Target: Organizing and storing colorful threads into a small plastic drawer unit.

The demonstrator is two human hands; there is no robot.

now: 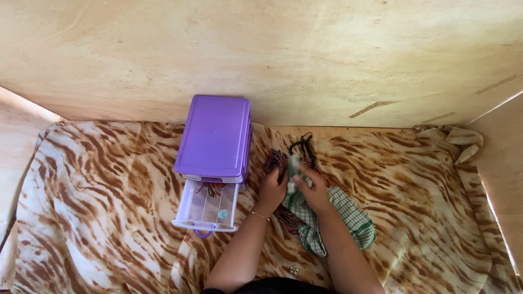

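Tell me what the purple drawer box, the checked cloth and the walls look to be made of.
Drawer box: plastic, smooth purple lid with a soft sheen; its open drawer is see-through. Checked cloth: woven fabric, soft and matte, it folds and creases. Walls: probably plywood, pale with faint grain, unpainted.

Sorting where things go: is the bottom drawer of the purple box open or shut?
Open. The bottom drawer is pulled forward from the purple drawer box, its clear tray showing coloured threads inside.

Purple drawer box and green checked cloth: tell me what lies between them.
In the head view, the left hand lies between the purple drawer box and the green checked cloth, resting on a bundle of multicoloured cords on the brown-striped sheet.
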